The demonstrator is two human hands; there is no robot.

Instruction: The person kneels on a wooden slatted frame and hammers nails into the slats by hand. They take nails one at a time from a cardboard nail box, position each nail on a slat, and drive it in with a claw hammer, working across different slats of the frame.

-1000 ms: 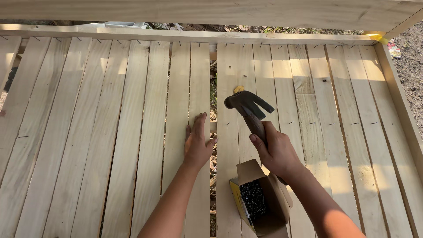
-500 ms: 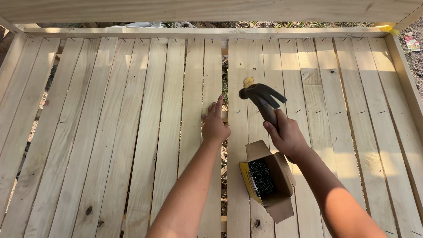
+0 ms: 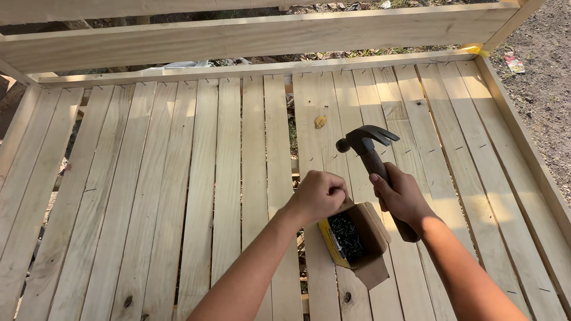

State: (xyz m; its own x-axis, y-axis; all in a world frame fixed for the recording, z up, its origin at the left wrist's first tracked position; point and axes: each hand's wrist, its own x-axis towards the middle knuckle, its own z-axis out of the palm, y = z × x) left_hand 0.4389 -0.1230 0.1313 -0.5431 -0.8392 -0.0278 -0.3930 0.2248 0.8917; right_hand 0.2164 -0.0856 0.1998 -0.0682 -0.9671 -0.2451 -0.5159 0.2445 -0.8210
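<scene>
Two bare hands work over a slatted wooden platform [image 3: 178, 178] in the head view, the only view given; the right hand [image 3: 401, 196] is wrapped tight around the dark handle of a claw hammer [image 3: 369, 145], whose head stands above the fist, striking face to the left and claw to the right; the lower end of the handle pokes out beneath the palm, partly covered by the wrist. The left hand [image 3: 318, 196] is curled into a loose fist at the upper edge of a small cardboard box [image 3: 357, 241]; its fingertips are tucked under and out of sight, so I cannot tell whether they pinch anything. The box lies open on the slats just beside both hands, with a yellow side and a heap of dark nails [image 3: 345, 235] inside; single nails are too small to pick out, and the left fist covers the box's top corner. A small brownish scrap [image 3: 320, 122], perhaps a dry leaf, lies on a slat above the hammer, well apart from the hands. A wide rail [image 3: 267, 35] runs across the far side; gaps between slats show litter below, too dim to name. Both forearms are cut off by the lower frame edge; bare ground [image 3: 544, 71] shows at right.
</scene>
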